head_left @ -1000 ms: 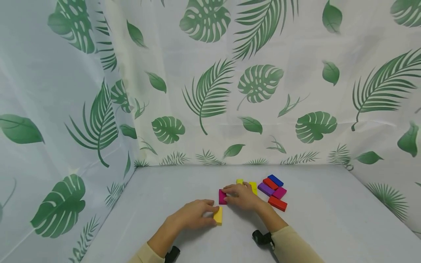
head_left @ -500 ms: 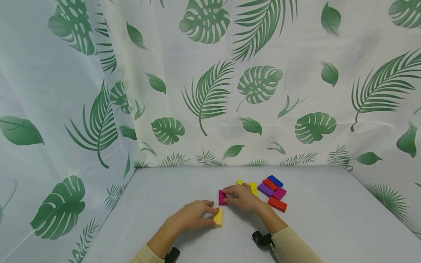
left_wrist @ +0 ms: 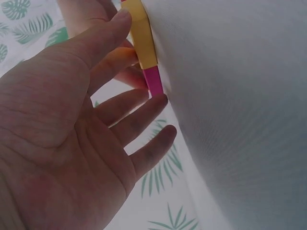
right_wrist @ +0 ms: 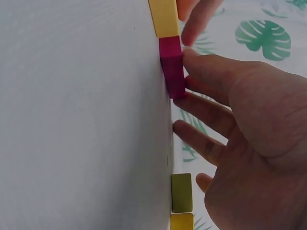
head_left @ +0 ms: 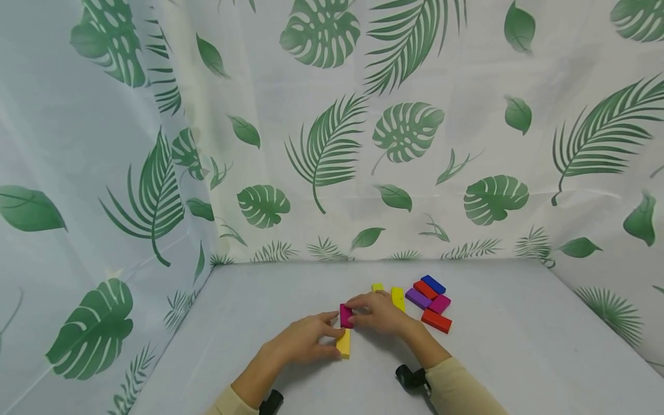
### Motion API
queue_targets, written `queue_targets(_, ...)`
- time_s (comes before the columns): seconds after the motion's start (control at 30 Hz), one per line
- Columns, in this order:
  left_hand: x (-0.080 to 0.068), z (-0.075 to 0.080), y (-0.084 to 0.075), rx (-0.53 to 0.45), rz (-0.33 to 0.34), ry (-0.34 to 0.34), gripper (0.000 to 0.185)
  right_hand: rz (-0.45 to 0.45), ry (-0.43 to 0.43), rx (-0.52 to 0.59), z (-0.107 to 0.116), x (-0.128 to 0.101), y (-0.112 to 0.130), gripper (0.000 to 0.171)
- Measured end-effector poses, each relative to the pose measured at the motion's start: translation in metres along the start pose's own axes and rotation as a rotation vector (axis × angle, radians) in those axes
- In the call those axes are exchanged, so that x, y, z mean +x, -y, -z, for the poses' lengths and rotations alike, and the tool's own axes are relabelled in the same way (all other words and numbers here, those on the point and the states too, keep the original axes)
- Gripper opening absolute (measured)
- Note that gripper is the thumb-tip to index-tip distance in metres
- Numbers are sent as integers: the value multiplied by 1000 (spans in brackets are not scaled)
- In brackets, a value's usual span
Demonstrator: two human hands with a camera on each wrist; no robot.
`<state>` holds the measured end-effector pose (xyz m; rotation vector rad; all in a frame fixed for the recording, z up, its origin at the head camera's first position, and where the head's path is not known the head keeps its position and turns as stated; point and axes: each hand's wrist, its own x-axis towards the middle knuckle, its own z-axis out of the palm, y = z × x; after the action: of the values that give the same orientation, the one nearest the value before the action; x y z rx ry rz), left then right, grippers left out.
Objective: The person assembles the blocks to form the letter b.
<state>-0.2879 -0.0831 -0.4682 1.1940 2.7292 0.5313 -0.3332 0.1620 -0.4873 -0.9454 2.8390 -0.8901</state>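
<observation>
On the white table lies an orange-yellow rectangular block (head_left: 343, 347), pinched by my left hand (head_left: 305, 339) between thumb and fingers. Just beyond it my right hand (head_left: 381, 314) holds a magenta block (head_left: 346, 316), thumb at the near end and a fingertip at the far end. In the right wrist view the magenta block (right_wrist: 173, 72) stands end to end with the orange-yellow block (right_wrist: 164, 18), apparently touching. The left wrist view shows the left thumb on the orange-yellow block (left_wrist: 142, 36), with the other fingers spread out loosely.
Beyond the right hand are two yellow blocks (head_left: 397, 298), one partly covered by it. To the right lies a cluster of blue (head_left: 433, 284), red (head_left: 437, 321), purple (head_left: 418, 298) and magenta blocks. Leaf-printed cloth (head_left: 332, 219) walls the table at the back and sides.
My right hand has drawn the magenta block slightly left and nearer, closing the gap to the orange-yellow block. My left hand has stayed in place.
</observation>
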Motion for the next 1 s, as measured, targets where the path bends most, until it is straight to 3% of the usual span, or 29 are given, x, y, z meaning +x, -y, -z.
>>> queue_targets(0.63, 1, 0, 0, 24, -16, -2, 52, 45, 35, 29, 0, 1, 5, 36)
queue_targets(1.0, 1, 1, -1, 74, -81, -30, 54, 31, 67, 71, 0, 1, 6, 36)
